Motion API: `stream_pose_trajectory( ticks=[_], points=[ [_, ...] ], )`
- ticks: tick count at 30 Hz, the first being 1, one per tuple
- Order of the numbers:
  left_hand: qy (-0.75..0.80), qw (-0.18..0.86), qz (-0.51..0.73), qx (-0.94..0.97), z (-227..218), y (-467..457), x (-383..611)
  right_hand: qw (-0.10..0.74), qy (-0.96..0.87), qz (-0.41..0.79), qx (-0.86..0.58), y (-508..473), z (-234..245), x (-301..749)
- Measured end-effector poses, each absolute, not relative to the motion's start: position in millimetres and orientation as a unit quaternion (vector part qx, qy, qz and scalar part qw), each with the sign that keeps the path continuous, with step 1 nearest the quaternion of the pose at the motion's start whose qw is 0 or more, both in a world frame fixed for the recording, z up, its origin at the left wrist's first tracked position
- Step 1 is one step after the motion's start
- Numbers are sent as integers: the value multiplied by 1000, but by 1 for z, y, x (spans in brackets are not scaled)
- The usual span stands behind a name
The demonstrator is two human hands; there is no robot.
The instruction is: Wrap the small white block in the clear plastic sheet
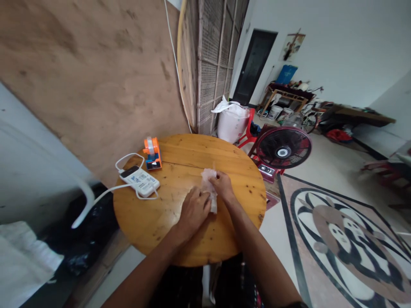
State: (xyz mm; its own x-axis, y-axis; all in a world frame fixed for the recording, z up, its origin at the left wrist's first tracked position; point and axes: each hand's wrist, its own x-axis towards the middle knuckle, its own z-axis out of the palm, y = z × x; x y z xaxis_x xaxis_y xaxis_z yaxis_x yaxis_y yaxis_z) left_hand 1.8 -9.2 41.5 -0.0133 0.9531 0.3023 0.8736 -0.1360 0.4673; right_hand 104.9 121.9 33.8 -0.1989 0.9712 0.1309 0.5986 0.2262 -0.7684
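- Head view: a small white plastic packet (208, 188) lies near the middle of the round wooden table (180, 239); its long axis runs from the person's side toward the far edge, leaning slightly left at the far end
- the left hand (192, 212) lies knuckles-up on the packet's near left side, fingers curled onto it; the near end of the packet shows just right of those fingers
- the right hand (222, 185) is at the packet's right edge, farther up its length, fingertips pinched on the plastic; the crumpled far end sticks out beyond both hands
- left of the hands, well apart, a white power bank (141, 181) with a phone on it and a looping white cable (105, 193); behind it an orange tape dispenser (152, 152)
- beyond the table's right rim stands a red floor fan (284, 148)
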Motion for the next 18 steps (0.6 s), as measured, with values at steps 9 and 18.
stream_pose_trajectory(
  ticks=[9, 18],
  points=[
    [585, 8, 244, 773, 45, -6, -2, 293, -717, 305, -555, 138, 26, 99],
    [586, 118, 379, 706, 27, 0, -3, 373, -677, 444, -453, 109, 31, 113]
  ],
)
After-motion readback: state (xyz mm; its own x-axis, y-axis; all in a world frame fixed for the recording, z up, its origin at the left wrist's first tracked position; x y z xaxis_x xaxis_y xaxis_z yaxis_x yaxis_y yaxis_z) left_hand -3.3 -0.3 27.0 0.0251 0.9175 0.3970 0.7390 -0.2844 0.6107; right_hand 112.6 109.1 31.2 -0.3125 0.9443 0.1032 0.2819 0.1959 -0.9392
